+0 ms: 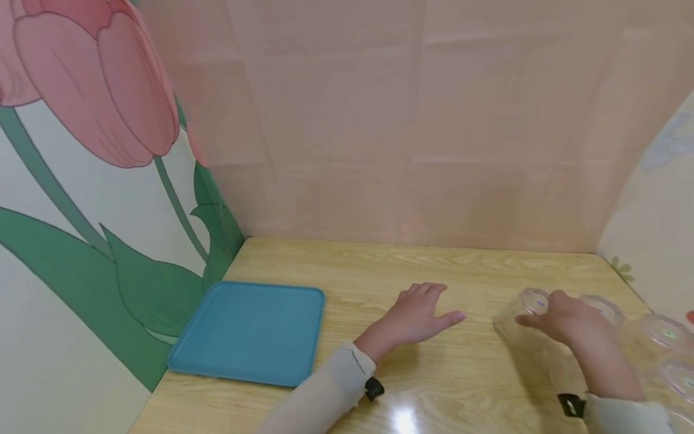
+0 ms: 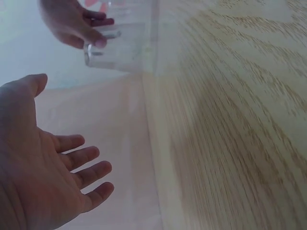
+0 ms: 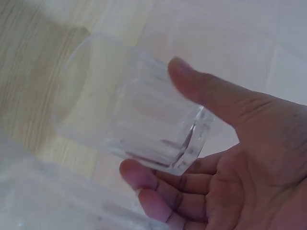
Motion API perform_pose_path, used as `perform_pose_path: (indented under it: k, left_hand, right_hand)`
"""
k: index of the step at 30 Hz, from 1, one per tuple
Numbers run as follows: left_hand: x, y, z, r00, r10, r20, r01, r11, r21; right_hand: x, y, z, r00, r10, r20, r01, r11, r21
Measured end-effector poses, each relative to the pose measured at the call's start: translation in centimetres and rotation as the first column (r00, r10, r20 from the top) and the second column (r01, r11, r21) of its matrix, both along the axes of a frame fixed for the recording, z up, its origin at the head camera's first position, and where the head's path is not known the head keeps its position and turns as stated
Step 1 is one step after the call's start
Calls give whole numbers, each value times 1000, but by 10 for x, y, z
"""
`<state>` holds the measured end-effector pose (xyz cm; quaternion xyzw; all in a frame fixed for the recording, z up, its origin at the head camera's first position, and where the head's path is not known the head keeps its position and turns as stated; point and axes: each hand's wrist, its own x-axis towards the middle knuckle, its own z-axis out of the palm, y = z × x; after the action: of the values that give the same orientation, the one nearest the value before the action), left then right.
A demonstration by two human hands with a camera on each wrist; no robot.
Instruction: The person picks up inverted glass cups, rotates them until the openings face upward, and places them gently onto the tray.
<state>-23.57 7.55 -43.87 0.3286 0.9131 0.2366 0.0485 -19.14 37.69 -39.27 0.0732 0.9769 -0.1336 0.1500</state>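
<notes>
My right hand [image 1: 569, 319] grips a clear glass tumbler [image 3: 144, 112] near its thick base, thumb on one side and fingers on the other. This tumbler is upside down, its rim toward the wooden table; part of it is hidden behind the hand in the head view. My left hand [image 1: 417, 314] hovers over the middle of the table with nothing in it. Its fingers [image 2: 86, 155] are spread and relaxed, the palm turned toward the right hand's side. Between the left hand and a blue tray [image 1: 249, 331] there is a gap.
Several more upturned clear tumblers [image 1: 668, 333] stand along the table's right side, close around my right forearm. The wooden table [image 1: 390, 265] backs onto a pinkish cloth-like sheet [image 1: 412, 132]. A wall with painted tulips [image 1: 92, 78] borders the left side.
</notes>
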Motion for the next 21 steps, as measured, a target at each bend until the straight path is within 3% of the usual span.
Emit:
perform_pose_path:
  k: [12,21]
  left_hand:
    - [-3,6,-1,999,39,14,-41,989,141]
    - [0,4,5,984,48,170,-96,955,282]
  right_hand:
    - [1,-14,10,991,26,-133,-34,998,-55]
    - [12,-22,12,971,-53,-232,-1,974,-226]
